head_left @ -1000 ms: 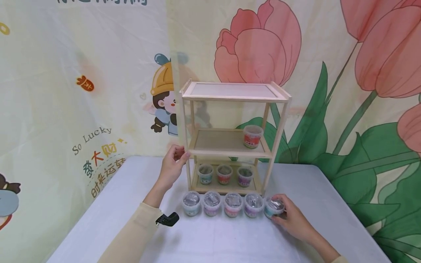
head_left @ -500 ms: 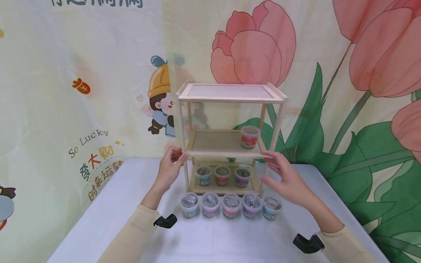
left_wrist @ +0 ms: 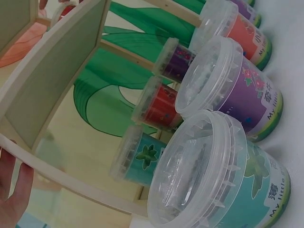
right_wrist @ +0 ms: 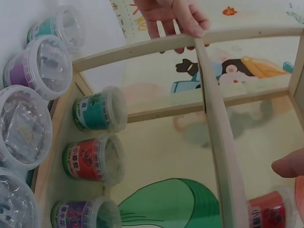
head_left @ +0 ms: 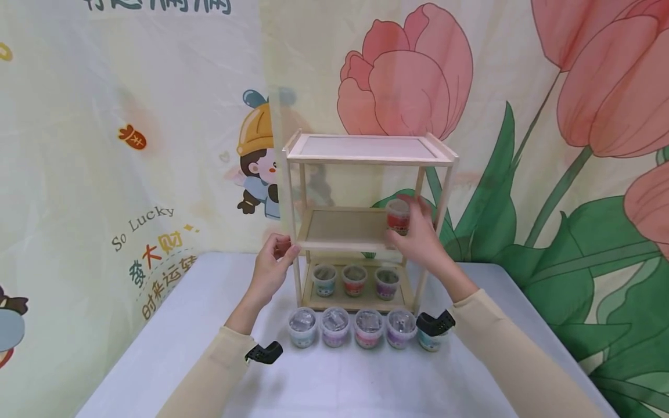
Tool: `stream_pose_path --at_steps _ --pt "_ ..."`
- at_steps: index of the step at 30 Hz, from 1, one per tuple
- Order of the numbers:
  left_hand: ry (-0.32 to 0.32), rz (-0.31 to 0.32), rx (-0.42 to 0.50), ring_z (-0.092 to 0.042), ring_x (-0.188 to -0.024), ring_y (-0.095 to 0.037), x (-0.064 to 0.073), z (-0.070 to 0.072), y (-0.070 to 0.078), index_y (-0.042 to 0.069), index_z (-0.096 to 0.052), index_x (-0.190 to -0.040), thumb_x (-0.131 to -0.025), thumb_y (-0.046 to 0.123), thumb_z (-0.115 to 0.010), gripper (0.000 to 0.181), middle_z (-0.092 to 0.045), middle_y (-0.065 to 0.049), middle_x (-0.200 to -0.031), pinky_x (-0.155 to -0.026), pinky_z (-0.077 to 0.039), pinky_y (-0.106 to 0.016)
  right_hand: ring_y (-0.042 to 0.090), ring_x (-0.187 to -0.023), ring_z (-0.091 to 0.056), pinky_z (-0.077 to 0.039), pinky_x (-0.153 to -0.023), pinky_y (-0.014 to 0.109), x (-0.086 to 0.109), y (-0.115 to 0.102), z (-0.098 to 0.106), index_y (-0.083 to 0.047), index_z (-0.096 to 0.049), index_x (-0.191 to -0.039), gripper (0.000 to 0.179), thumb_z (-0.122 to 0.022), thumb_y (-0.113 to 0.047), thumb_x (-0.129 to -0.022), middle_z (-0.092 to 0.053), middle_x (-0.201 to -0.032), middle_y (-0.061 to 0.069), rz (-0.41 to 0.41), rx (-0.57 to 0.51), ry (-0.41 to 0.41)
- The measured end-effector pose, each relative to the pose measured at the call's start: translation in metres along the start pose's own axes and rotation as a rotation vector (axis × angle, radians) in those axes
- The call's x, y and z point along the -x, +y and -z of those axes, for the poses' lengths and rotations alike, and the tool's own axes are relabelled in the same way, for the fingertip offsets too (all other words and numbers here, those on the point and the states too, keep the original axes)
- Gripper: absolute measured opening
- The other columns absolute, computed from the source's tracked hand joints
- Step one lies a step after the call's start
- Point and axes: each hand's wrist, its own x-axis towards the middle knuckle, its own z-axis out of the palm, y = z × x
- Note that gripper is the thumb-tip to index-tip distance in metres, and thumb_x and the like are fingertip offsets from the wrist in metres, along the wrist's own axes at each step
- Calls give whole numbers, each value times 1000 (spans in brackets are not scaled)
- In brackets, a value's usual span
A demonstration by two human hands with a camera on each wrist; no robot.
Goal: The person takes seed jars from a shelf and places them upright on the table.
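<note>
My left hand (head_left: 273, 261) grips the left front post of a small wooden shelf rack (head_left: 366, 246), at middle-shelf height. On the right end of the middle shelf, my right hand (head_left: 422, 235) holds a clear plastic cup with a red label (head_left: 398, 217), its thumb in front and fingers at the far side. The right wrist view catches only part of that cup (right_wrist: 268, 211) and one digit. Three cups stand on the bottom shelf: a teal one (head_left: 324, 280), a red one (head_left: 355, 280) and a purple one (head_left: 387, 283).
Several lidded cups line up on the white table (head_left: 334, 386) before the rack, including a teal cup (head_left: 302, 328) at the left end. My right wrist camera (head_left: 436, 323) partly hides the rightmost cup (head_left: 430, 342). A printed cloth (head_left: 198, 116) hangs behind.
My right hand has left the rightmost front cup, risen past the rack's right post and closed around the red cup on the middle shelf. My left hand stays on the post.
</note>
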Motion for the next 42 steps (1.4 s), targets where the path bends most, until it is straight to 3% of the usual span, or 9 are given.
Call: stream_pose_path --at_steps 2,5,11,18,24,32,39,42 --pt "1 2 1 -59 -121 -34 1 0 1 6 -58 -127 -104 24 -71 32 -63 -17 -126 -107 -50 -50 46 -157 -18 -38 -114 69 -5 4 -2 -11 -27 -164 82 -71 -14 -94 1 -172 29 -31 -25 -9" --pt "-1 4 0 -59 -121 -33 1 0 1 6 -58 -127 -105 24 -71 31 -63 -17 -126 -106 -51 -49 47 -146 -32 -44 -109 65 -12 9 -4 -12 -26 -165 82 -69 -11 -95 -10 -168 32 -67 -43 -12" --pt "-1 5 -7 -59 -121 -31 1 1 0 6 -58 -128 -105 27 -70 33 -63 -16 -128 -105 -51 -45 46 -142 -40 -42 -114 63 -23 20 -8 -13 -25 -164 77 -69 -11 -101 -32 -158 32 -103 -52 -12" --pt "15 0 -8 -61 -118 -30 1 4 0 6 -58 -126 -105 23 -71 31 -64 -16 -126 -95 -53 -28 41 -132 -53 -46 -110 56 -26 27 -16 -9 -37 -158 62 -67 -10 -103 -47 -151 26 -59 -85 0" --pt "15 -2 -14 -61 -118 -30 1 5 -1 5 -58 -127 -105 24 -70 31 -64 -17 -127 -89 -52 -18 36 -118 -61 -52 -95 47 -23 21 -20 -9 -48 -153 59 -74 -13 -100 -55 -144 22 -9 -104 21" --pt "1 8 -24 -61 -120 -30 -1 6 -1 6 -57 -128 -105 27 -70 34 -64 -16 -129 -95 -54 -28 33 -124 -62 -56 -101 49 -11 -7 -18 -9 -51 -149 61 -80 -14 -95 -58 -140 17 64 -179 -10" --pt "0 9 -20 -61 -121 -31 -2 1 0 5 -57 -129 -105 26 -70 34 -63 -17 -129 -103 -53 -44 33 -119 -63 -60 -97 48 10 -26 -20 -8 -55 -147 63 -85 -12 -92 -58 -137 17 162 -165 -14" --pt "-5 13 -21 -61 -122 -31 -2 1 0 6 -57 -129 -105 26 -70 33 -63 -16 -129 -104 -53 -46 33 -120 -62 -59 -97 50 23 -33 -25 -10 -55 -146 63 -86 -12 -91 -57 -138 15 164 -177 -24"
